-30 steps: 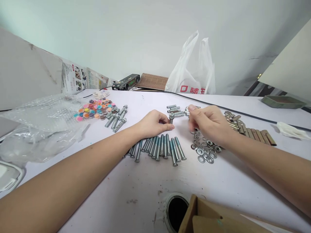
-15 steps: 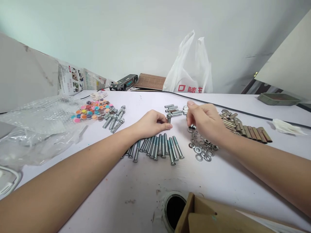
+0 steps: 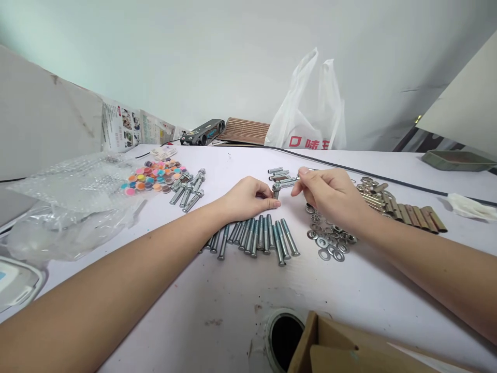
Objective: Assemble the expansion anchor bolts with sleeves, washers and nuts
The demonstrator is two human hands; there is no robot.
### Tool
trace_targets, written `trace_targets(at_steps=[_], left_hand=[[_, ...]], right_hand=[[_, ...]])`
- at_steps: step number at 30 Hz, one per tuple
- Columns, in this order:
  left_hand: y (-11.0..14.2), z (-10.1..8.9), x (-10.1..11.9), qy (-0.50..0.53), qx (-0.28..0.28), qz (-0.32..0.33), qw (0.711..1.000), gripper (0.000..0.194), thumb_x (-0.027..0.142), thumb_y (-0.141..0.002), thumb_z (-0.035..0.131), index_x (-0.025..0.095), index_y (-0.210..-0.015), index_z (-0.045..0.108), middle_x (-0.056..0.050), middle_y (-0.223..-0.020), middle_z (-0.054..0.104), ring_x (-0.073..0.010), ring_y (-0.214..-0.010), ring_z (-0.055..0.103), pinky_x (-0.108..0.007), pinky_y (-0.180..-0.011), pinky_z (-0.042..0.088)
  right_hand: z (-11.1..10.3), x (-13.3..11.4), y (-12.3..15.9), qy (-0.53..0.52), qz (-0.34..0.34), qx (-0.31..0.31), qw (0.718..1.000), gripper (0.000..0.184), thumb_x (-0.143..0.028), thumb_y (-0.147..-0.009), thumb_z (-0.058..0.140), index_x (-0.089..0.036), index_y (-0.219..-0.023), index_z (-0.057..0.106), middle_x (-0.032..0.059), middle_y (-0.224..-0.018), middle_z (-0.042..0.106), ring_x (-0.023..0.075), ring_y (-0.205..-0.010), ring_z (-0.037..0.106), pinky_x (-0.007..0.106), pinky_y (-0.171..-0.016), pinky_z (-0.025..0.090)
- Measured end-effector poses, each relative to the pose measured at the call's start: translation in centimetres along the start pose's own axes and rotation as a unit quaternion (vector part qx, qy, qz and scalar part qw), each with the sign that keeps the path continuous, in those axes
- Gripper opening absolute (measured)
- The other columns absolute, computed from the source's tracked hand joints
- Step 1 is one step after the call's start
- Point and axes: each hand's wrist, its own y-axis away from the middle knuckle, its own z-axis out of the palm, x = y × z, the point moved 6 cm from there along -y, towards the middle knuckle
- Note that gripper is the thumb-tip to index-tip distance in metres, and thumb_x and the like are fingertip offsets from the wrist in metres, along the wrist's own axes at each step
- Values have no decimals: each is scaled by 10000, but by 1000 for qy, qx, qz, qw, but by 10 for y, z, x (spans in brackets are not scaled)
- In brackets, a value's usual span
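1. Btm ctr: box (image 3: 349, 347) edge abuts round hole (image 3: 268, 336); bare tabletop (image 3: 202, 311) to their left.
2. Ctr: loose bolts (image 3: 254, 235), then our L hand (image 3: 248, 198), fingers gripping upright bolt (image 3: 276, 190); small gap to our R hand (image 3: 324, 194), fingers bent, can't tell if holding anything; washers (image 3: 322, 242) just below.
3. Upper ctr: bag (image 3: 306, 119) at table's far edge, pale wall (image 3: 186, 62) behind.

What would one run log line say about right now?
left hand: holding upright silvery metal bolt | right hand: near flat silvery ring washers, grip unclear | nearby: long silvery bolts, small colourful round discs
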Motion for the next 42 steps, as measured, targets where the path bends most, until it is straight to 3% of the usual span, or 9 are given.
trace_targets(at_steps=[5, 10, 14, 18, 22, 28, 35, 37, 42], left_hand=[[-1, -7, 7, 5, 8, 3, 1000, 302, 436, -780, 644, 142, -726, 687, -25, -685, 647, -121, -629, 534, -278, -611, 417], [4, -68, 15, -77, 98, -102, 987, 371, 525, -753, 647, 159, -723, 697, -56, -623, 607, -153, -605, 529, -315, -607, 412], [23, -122, -7, -323, 94, -312, 889, 343, 504, -658, 688, 167, -599, 652, -65, -512, 527, -208, -542, 523, -340, -551, 378], [32, -140, -26, -437, 66, -375, 815, 285, 458, -624, 676, 176, -618, 643, -117, -609, 613, -270, -640, 589, -346, -569, 412], [31, -132, -29, -461, 34, -380, 801, 268, 422, -597, 691, 171, -687, 660, -144, -702, 652, -302, -690, 613, -376, -612, 435], [36, -123, -19, -473, 0, -430, 769, 330, 415, -588, 706, 150, -785, 694, -176, -787, 677, -335, -762, 618, -394, -646, 455], [11, -90, 21, -521, 122, -189, 823, 301, 310, -803, 479, 118, -861, 703, -186, -884, 679, -327, -875, 618, -388, -713, 447], [7, -69, 28, -512, 121, -129, 841, 314, 288, -832, 439, 113, -856, 699, -173, -841, 676, -305, -872, 604, -380, -725, 443], [7, -22, 41, -446, 95, -29, 889, 292, 287, -850, 442, 130, -745, 665, -143, -693, 641, -296, -840, 568, -380, -697, 416]], right_hand=[[-3, -1, 2, 23, -29, 17, 999, 413, -551, -937, 442, -211, -786, 620, -44, -492, 401, 122, -465, 359, 296, -477, 290], [-13, -2, -5, 146, -37, 34, 988, 374, -514, -940, 434, -221, -797, 618, -39, -491, 437, 119, -448, 398, 286, -454, 295], [-27, 13, -23, 319, 33, -47, 946, 355, -513, -871, 527, -209, -725, 637, 5, -498, 557, 131, -428, 449, 309, -462, 333], [-55, 22, -35, 379, 126, -76, 914, 353, -513, -829, 596, -199, -686, 670, 87, -626, 658, 201, -569, 579, 365, -556, 424], [-72, 19, -34, 400, 159, -72, 900, 293, -469, -796, 675, -190, -713, 706, 122, -725, 693, 233, -669, 618, 379, -598, 447], [-63, 27, -27, 411, 152, -164, 884, 388, -598, -724, 704, -211, -711, 717, 115, -711, 695, 206, -579, 605, 348, -526, 434], [-30, 8, -13, 348, 71, -156, 922, 424, -568, -809, 617, -209, -583, 631, 52, -515, 579, 138, -412, 467, 310, -394, 330], [-7, 2, 2, 313, 59, -208, 925, 490, -569, -823, 588, -218, -484, 540, 3, -422, 468, 104, -348, 349, 294, -344, 251], [26, -2, 32, 324, 76, -260, 906, 444, -427, -763, 649, -214, -408, 487, -8, -382, 433, 96, -305, 340, 272, -286, 213]])
